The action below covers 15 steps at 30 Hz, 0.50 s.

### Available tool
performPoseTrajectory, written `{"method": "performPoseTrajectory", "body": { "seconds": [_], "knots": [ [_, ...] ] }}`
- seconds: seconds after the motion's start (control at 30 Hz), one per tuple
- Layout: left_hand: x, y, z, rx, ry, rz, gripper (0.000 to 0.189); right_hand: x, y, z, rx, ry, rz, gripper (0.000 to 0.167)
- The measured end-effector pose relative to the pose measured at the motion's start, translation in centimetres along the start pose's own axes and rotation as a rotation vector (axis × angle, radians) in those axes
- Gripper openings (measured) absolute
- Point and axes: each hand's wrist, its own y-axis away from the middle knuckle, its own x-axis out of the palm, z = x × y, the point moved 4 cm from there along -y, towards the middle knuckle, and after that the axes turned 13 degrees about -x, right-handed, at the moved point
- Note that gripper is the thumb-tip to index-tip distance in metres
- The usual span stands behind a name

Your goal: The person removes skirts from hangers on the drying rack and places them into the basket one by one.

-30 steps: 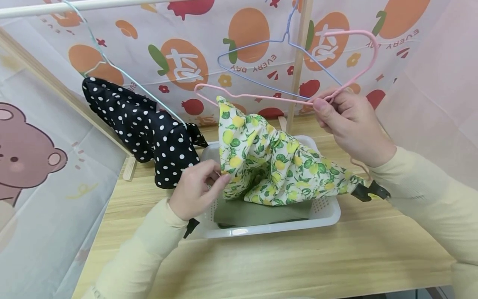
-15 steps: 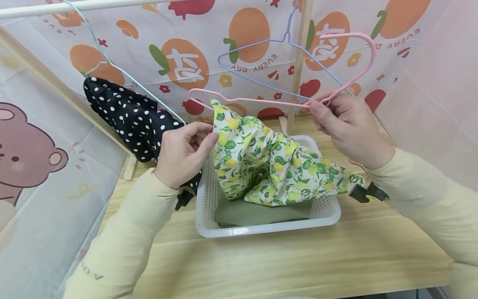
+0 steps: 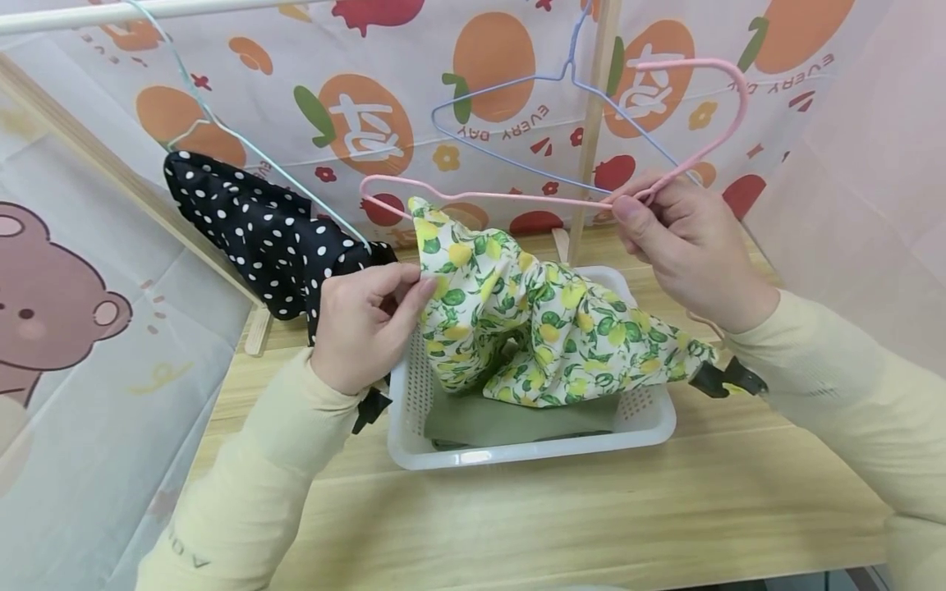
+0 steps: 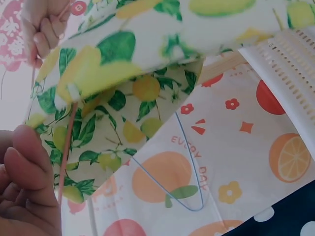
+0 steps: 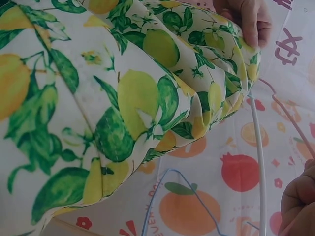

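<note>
A lemon-print garment [image 3: 547,320] hangs bunched over a white basket [image 3: 532,458] in the head view. With thumb and forefinger, my left hand [image 3: 365,324] pinches its left edge. My right hand [image 3: 687,246] grips a pink hanger [image 3: 532,197] just below its hook. The hanger's left end sticks out past the garment's top left corner; its far side is hidden behind cloth and hand. In the left wrist view, a pink bar runs down in front of the cloth beside the left fingers [image 4: 32,157]. Folded green cloth [image 3: 517,419] lies in the basket under the garment.
At left, a black polka-dot garment [image 3: 251,230] hangs on a mint hanger [image 3: 273,168] from a white rail [image 3: 89,18]. A blue hanger [image 3: 502,86] hangs behind the pink one. Wooden posts [image 3: 591,107] and a fruit-print backdrop [image 3: 296,49] stand behind the wooden table [image 3: 591,509].
My left hand has risen from the garment's lower left edge to a higher spot on that edge. The garment's top corner and the hanger's left end have shifted left.
</note>
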Motion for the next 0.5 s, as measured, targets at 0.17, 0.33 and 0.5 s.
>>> {"method": "performPoseTrajectory", "body": {
  "seconds": [0.17,0.33,0.5],
  "knots": [
    [-0.3,0.7,-1.0,0.082,0.005,-0.04,0.004,0.2,-0.1,-0.1,0.01,-0.011,0.0,0.012],
    [-0.4,1.1,-1.5,0.106,0.038,-0.068,0.006,0.5,-0.1,-0.3,0.007,-0.019,0.002,0.012],
    [-0.6,1.5,-2.1,0.195,0.072,-0.072,0.02,0.5,-0.1,-0.7,0.009,0.007,0.001,0.012]
  ]
}}
